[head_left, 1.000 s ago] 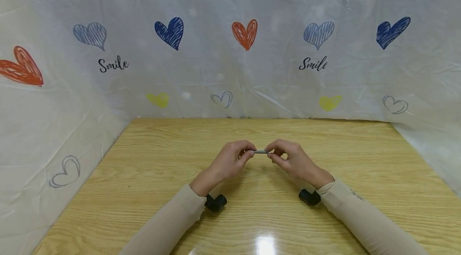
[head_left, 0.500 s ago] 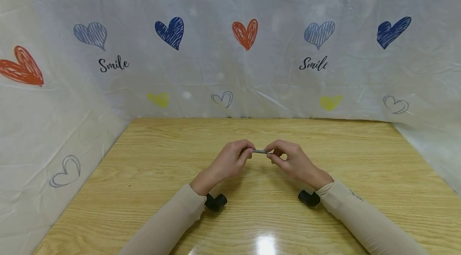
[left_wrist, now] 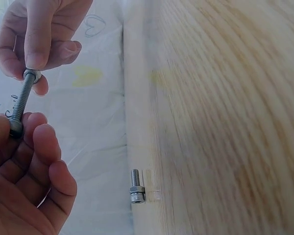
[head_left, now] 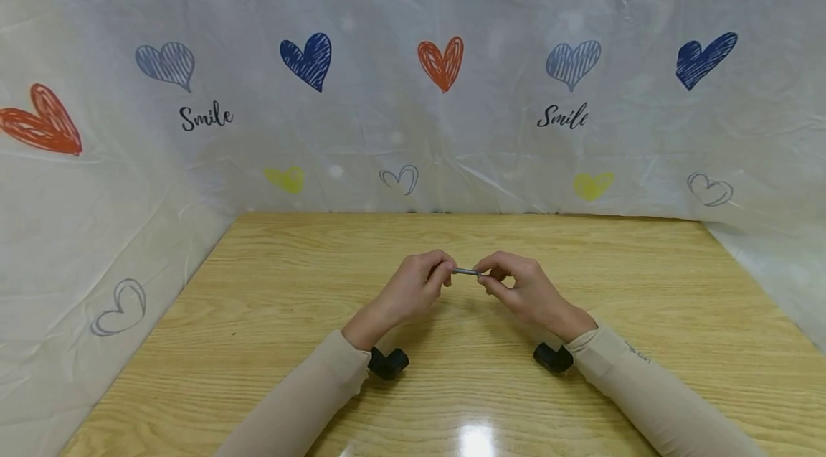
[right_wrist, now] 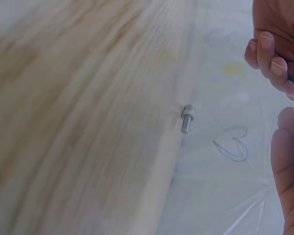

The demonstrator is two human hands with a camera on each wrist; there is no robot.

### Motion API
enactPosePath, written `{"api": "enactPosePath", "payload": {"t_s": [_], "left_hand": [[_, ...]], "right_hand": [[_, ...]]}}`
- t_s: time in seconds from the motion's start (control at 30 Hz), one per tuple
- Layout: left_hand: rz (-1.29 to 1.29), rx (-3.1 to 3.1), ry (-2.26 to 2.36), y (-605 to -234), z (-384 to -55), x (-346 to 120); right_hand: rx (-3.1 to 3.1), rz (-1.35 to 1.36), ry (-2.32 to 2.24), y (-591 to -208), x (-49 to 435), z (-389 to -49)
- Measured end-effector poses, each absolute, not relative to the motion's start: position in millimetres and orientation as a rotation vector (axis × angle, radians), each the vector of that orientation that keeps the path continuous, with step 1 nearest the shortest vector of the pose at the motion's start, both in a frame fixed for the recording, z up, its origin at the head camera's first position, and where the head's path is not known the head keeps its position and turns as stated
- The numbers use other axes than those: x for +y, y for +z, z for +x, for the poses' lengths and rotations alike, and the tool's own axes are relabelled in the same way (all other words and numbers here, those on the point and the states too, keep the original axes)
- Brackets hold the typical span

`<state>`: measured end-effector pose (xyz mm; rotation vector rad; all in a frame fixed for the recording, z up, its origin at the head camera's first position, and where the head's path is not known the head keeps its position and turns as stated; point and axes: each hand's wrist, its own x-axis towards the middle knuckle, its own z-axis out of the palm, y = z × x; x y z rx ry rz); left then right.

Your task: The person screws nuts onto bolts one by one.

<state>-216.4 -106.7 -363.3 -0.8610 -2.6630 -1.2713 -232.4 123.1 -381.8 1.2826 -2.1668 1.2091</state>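
A grey metal bolt spans the gap between the two hands, level over the table and close to horizontal. My left hand pinches its round head between thumb and fingers. At the other end, the thumb and forefinger of my right hand pinch a nut on the threaded tip. Bare thread shows between nut and head in the left wrist view. A second bolt with a nut near its head lies on the table; the left hand hides it in the head view.
The wood-grained table extends under both arms. Behind it hangs a pale cloth printed with hearts, which also covers the sides. Black wrist mounts stick out under the sleeves.
The left thumb and fingers have shifted slightly on the bolt, and its left end sits a touch higher than a second ago. The right hand has hardly moved.
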Motion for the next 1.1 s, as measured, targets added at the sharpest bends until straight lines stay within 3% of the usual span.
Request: {"api": "enactPosePath", "payload": {"t_s": [0.27, 0.6, 1.1], "left_hand": [[-0.861, -2.662, -1.292, -361.5, -216.4, -106.0], [-0.873, -2.665, -1.327, -356.9, -216.0, -104.3], [-0.888, -2.695, -1.248, -358.7, -218.8, -103.6]], "right_hand": [[-2.144, 1.276, 1.239, -377.0, 119.4, -228.8], [-2.087, 1.283, 1.233, -345.1, 113.7, -205.4], [-2.033, 1.310, 1.240, -346.1, 112.0, -205.3]]}}
